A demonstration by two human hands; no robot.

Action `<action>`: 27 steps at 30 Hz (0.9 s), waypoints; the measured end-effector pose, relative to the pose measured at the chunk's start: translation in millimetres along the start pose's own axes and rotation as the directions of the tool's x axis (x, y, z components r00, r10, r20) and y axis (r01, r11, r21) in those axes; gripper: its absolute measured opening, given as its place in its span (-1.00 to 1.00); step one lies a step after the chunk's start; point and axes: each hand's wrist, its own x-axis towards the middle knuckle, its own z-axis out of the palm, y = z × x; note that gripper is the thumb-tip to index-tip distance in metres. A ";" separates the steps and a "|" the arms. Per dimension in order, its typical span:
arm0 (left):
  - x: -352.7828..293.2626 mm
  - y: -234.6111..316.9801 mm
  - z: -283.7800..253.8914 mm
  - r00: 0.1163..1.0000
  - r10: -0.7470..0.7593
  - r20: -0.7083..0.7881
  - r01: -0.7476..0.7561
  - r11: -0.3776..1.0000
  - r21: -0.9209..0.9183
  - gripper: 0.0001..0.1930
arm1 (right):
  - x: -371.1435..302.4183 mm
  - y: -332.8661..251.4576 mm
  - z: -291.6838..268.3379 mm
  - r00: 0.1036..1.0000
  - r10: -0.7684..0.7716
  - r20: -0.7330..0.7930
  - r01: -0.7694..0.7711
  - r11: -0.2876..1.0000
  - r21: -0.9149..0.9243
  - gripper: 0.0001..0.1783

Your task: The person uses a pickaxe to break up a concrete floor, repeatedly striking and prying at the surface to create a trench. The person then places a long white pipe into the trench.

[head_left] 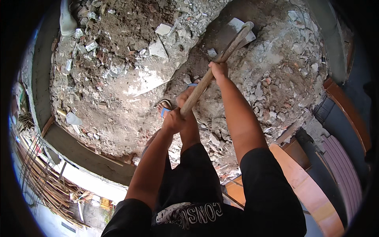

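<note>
You hold a wooden-handled hoe (197, 92) over the dirt ground (118, 122): your left hand (173, 121) is closed around its near end, your right hand (218, 72) around it farther along, toward the blade (249, 37). Blade contact with the ground cannot be determined. Pale broken slabs (158, 49) lie left of the hoe, loose rubble (259, 91) right.

Beneath you, the ground (118, 128) is uneven brown earth, strewn with broken grey and whitish rubble (258, 91). Ahead of you to the left lies a pale flat fragment (158, 49); a small white object (73, 118) lies near the left side. Your sandalled feet (165, 104) stand among the stones.
</note>
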 end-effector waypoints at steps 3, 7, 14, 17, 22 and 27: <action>-12.4 -10.9 -4.8 0.999 0.028 0.027 -0.026 0.998 -0.052 -0.71 | -4.6 19.0 25.7 0.976 -0.184 -0.112 0.167 0.974 -0.150 -0.29; -36.9 -13.9 -21.9 0.994 -0.029 0.104 0.028 1.000 0.009 -0.69 | -22.8 37.1 27.3 0.981 -0.128 -0.145 0.104 0.981 -0.162 -0.24; -79.3 -1.3 -20.3 0.989 0.115 0.090 -0.107 0.990 -0.089 -0.63 | -58.0 32.8 17.1 0.998 0.057 0.027 -0.055 0.995 -0.085 -0.39; -90.9 1.2 -31.1 0.988 0.051 0.144 -0.041 0.996 -0.075 -0.65 | -72.1 24.0 19.2 0.997 0.060 0.056 -0.056 0.995 -0.085 -0.49; -105.5 10.2 -54.9 0.973 -0.037 0.226 0.059 0.994 -0.093 -0.68 | -91.4 30.7 15.3 0.991 0.103 0.083 -0.104 0.995 0.004 -0.56; -136.4 6.5 -53.8 0.966 0.007 0.258 0.031 0.989 -0.141 -0.67 | -110.1 58.4 16.1 0.987 0.146 0.059 -0.149 0.987 0.054 -0.57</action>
